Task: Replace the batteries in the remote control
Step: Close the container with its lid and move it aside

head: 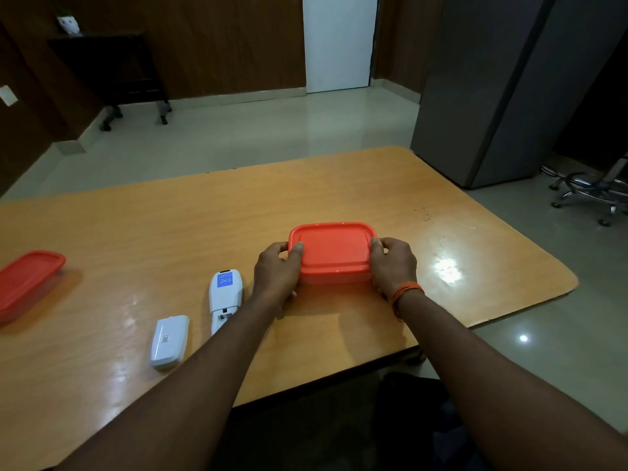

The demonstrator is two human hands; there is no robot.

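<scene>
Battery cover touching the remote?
Apart. The head view shows bare table between the battery cover and the remote.

1. Two arms reach into view from the bottom edge, both bare from the hands back to where the frame cuts them off; no sleeve shows on either.
2. The left hand [277,271] is bare, with no ring, watch or band visible on it or its wrist.
3. The right hand [394,263] is also bare of rings.
4. An orange thread band [406,294] is wound in several thin strands around the right wrist, one strand trailing down the inner side.
5. Below the table edge, dark clothing [411,419] covers the person's lap; its details are lost in shadow.
</scene>
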